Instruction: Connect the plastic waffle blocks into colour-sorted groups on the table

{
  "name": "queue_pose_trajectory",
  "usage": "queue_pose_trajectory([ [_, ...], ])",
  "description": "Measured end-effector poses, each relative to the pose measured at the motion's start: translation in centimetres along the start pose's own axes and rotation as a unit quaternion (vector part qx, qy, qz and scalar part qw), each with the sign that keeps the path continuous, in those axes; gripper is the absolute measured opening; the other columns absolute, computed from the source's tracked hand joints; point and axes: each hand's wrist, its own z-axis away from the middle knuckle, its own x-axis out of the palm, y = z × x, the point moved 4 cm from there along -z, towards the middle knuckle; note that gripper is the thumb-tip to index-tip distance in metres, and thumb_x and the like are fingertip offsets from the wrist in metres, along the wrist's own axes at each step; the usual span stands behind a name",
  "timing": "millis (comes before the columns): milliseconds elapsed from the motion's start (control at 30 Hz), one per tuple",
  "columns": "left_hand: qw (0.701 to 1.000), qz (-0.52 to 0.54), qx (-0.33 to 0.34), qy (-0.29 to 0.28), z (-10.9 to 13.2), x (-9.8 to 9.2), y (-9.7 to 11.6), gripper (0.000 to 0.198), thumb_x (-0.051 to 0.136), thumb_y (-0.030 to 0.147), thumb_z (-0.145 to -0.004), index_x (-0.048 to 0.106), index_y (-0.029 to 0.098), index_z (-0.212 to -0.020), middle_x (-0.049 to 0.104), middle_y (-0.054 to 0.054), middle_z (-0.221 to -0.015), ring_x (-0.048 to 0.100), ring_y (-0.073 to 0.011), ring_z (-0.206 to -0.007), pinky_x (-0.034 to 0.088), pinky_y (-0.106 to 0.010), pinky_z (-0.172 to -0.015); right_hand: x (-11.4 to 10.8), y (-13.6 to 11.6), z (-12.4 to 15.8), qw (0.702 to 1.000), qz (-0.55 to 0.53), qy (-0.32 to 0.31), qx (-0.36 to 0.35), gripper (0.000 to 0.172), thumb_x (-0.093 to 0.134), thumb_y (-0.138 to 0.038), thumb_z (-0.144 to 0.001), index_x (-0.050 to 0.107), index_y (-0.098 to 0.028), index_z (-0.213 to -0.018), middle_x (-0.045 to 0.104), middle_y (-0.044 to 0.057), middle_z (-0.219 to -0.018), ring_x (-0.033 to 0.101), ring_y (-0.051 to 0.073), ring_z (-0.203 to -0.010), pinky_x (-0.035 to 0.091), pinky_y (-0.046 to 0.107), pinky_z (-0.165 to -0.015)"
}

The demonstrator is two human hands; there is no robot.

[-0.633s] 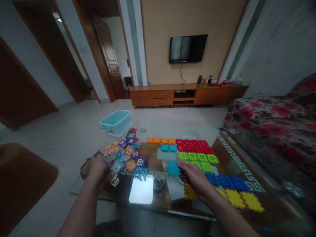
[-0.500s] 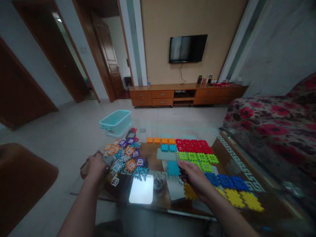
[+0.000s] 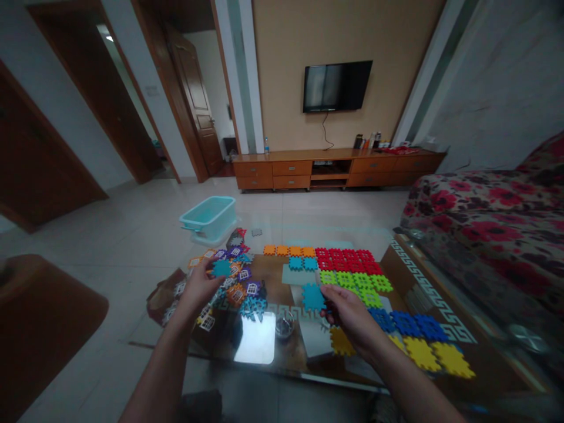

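Observation:
My right hand (image 3: 346, 305) is closed on a light-blue square tile with toothed edges (image 3: 313, 298), held above the glass table. In my left hand (image 3: 201, 285) is another light-blue toothed tile (image 3: 221, 268), over a mixed pile of pieces. The pile holds purple, orange and blue window pieces, such as a purple window tile (image 3: 252, 288). Sorted by colour near my right hand lie orange tiles (image 3: 282, 251), two light-blue tiles (image 3: 302, 264), red tiles (image 3: 346, 258), green tiles (image 3: 356, 282), dark-blue tiles (image 3: 406, 324) and yellow tiles (image 3: 420, 353).
A glass ashtray (image 3: 284, 325) stands near the front of the glass table (image 3: 268, 270). Beyond the pile, a turquoise plastic bin (image 3: 209, 218) sits on the floor. To the right is a flowered sofa (image 3: 476, 200), and a brown stool (image 3: 50, 311) stands at the left.
My left hand has moved right and forward from the pile's left side and now holds a light-blue tile. The right hand keeps its tile in nearly the same place.

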Motion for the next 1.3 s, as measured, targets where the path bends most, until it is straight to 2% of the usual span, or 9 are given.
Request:
queue_pose_trajectory([
  [33, 0.997, 0.07, 0.008, -0.041, 0.6, 1.2, 0.8, 0.06, 0.07, 0.025, -0.066, 0.057, 0.014, -0.123, 0.067, -0.008, -0.097, 0.066, -0.0204, -0.083, 0.052, -0.031, -0.075, -0.1, 0.0, 0.0, 1.0, 0.001, 0.005, -0.003, 0.033, 0.069, -0.054, -0.074, 0.062, -0.021, -0.072, 0.056, -0.001, -0.061, 0.049, 0.013, -0.051, 0.031, 0.026, -0.048],
  [100, 0.977, 0.196, 0.009, -0.085, 2.0, 3.2, 2.3, 0.062, 0.075, 0.027, -0.064, 0.058, 0.015, -0.123, 0.068, -0.007, -0.093, 0.065, -0.0191, -0.085, 0.052, -0.03, -0.076, -0.3, 0.0, -0.1, 1.0, 0.003, 0.011, -0.012, 0.037, 0.07, -0.056, -0.072, 0.063, -0.021, -0.075, 0.057, -0.001, -0.061, 0.052, 0.014, -0.052, 0.032, 0.026, -0.048],
  [200, 0.929, 0.323, -0.016, -0.178, 4.3, 6.0, 4.3, 0.062, 0.079, 0.03, -0.065, 0.058, 0.016, -0.122, 0.068, -0.005, -0.089, 0.065, -0.0165, -0.079, 0.052, -0.03, -0.074, -0.5, -0.1, -0.3, 0.999, 0.001, 0.019, -0.032, 0.041, 0.071, -0.059, -0.071, 0.064, -0.02, -0.078, 0.059, 0.0, -0.064, 0.055, 0.015, -0.056, 0.034, 0.025, -0.048],
  [233, 0.91, 0.352, -0.027, -0.215, 5.0, 6.8, 4.8, 0.061, 0.079, 0.03, -0.066, 0.058, 0.016, -0.122, 0.068, -0.006, -0.091, 0.065, -0.0164, -0.078, 0.053, -0.032, -0.075, -0.6, -0.1, -0.3, 0.999, -0.001, 0.022, -0.037, 0.041, 0.071, -0.06, -0.07, 0.063, -0.02, -0.078, 0.059, 0.0, -0.064, 0.056, 0.015, -0.057, 0.035, 0.025, -0.049],
  [333, 0.872, 0.402, -0.056, -0.274, 6.8, 8.7, 5.9, 0.058, 0.08, 0.031, -0.068, 0.06, 0.016, -0.12, 0.068, -0.007, -0.094, 0.066, -0.0175, -0.081, 0.054, -0.036, -0.08, -0.6, 0.0, -0.4, 0.999, -0.006, 0.019, -0.043, 0.042, 0.072, -0.059, -0.07, 0.064, -0.019, -0.08, 0.059, -0.001, -0.063, 0.055, 0.014, -0.057, 0.038, 0.025, -0.051],
  [467, 0.842, 0.425, -0.069, -0.325, 8.4, 10.3, 6.7, 0.054, 0.078, 0.03, -0.074, 0.059, 0.017, -0.123, 0.068, -0.008, -0.097, 0.066, -0.0156, -0.081, 0.053, -0.034, -0.081, -0.2, 0.0, -0.4, 0.999, -0.016, -0.003, -0.042, 0.045, 0.078, -0.056, -0.066, 0.066, -0.018, -0.087, 0.06, -0.001, -0.067, 0.054, 0.013, -0.057, 0.04, 0.026, -0.054],
  [700, 0.794, 0.471, -0.074, -0.378, 9.8, 10.5, 8.1, 0.045, 0.071, 0.029, -0.082, 0.059, 0.02, -0.124, 0.066, -0.009, -0.109, 0.065, -0.0156, -0.091, 0.051, -0.035, -0.087, 0.1, -0.4, 0.0, 0.999, 0.004, -0.016, -0.047, 0.04, 0.076, -0.052, -0.069, 0.07, -0.019, -0.09, 0.061, 0.002, -0.074, 0.052, 0.013, -0.059, 0.042, 0.029, -0.056],
  [1000, 0.771, 0.501, -0.088, -0.384, 10.2, 10.3, 8.8, 0.04, 0.074, 0.028, -0.08, 0.064, 0.019, -0.118, 0.065, -0.009, -0.111, 0.063, -0.0177, -0.097, 0.051, -0.033, -0.089, 0.1, -0.8, 0.1, 0.999, 0.022, -0.008, -0.049, 0.037, 0.074, -0.05, -0.07, 0.071, -0.019, -0.092, 0.064, 0.003, -0.075, 0.052, 0.014, -0.059, 0.043, 0.03, -0.057],
  [1300, 0.744, 0.491, -0.067, -0.448, 11.1, 10.4, 9.1, 0.043, 0.076, 0.028, -0.079, 0.063, 0.018, -0.118, 0.062, -0.012, -0.119, 0.062, -0.0198, -0.104, 0.046, -0.035, -0.097, 0.1, -0.6, 0.3, 0.998, 0.041, -0.001, -0.048, 0.041, 0.075, -0.049, -0.07, 0.071, -0.02, -0.099, 0.066, 0.004, -0.074, 0.057, 0.016, -0.061, 0.045, 0.031, -0.059],
])
